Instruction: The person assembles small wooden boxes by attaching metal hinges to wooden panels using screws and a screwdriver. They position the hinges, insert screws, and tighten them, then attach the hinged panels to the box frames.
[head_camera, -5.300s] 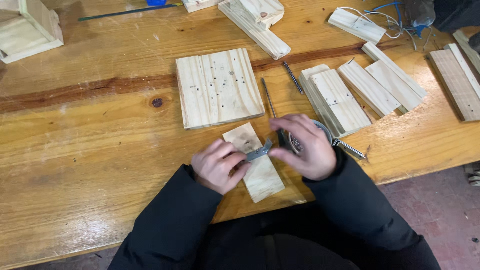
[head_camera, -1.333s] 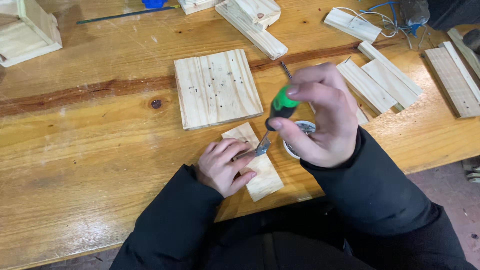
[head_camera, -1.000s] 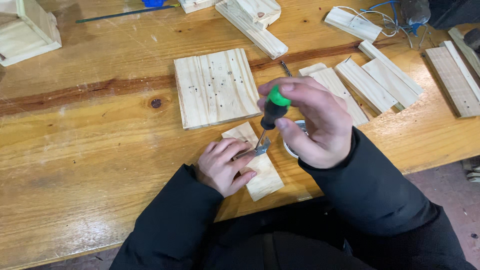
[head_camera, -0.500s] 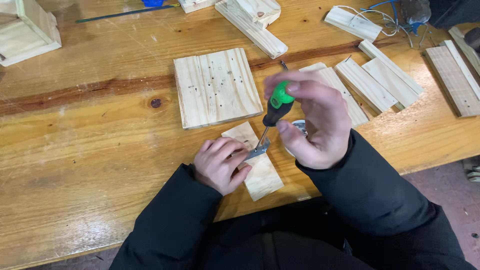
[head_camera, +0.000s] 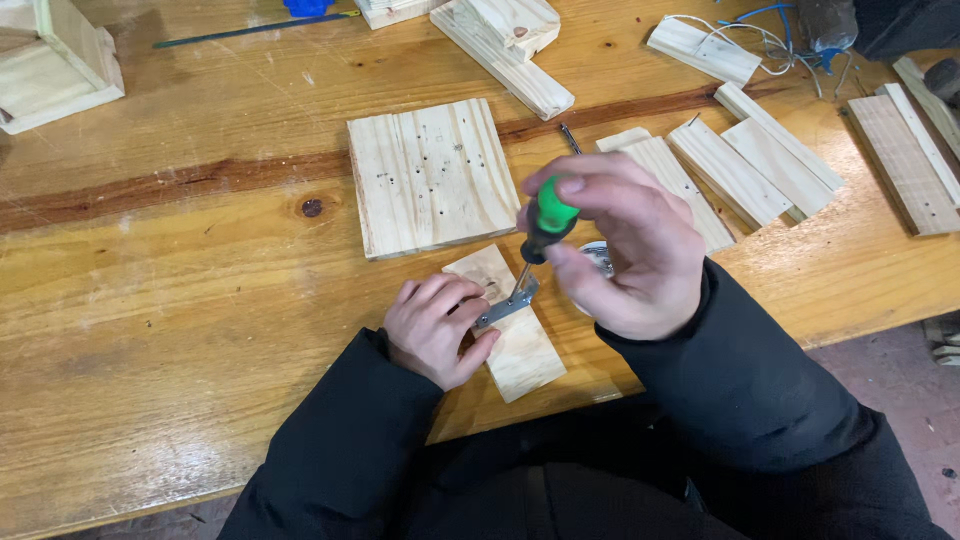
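My right hand (head_camera: 622, 250) grips a screwdriver (head_camera: 543, 224) with a green and black handle, held nearly upright. Its tip rests on a small metal bracket (head_camera: 506, 304) lying across a small pale wood block (head_camera: 508, 322). My left hand (head_camera: 436, 328) presses down on the bracket and the block, fingers curled over their left side. A larger square pine board (head_camera: 430, 175) with several small holes lies just beyond the block.
Several narrow wood slats (head_camera: 735, 170) lie at the right, more wood pieces (head_camera: 505, 40) at the back. A wooden box (head_camera: 60, 60) stands at the far left. White and blue wires (head_camera: 770, 35) are at the back right. The table's front edge (head_camera: 860, 325) runs close to me.
Five seconds ago both hands were on the block without the screwdriver. My right hand then brought the screwdriver in and has kept it on the bracket, shifting its grip on the handle slightly.
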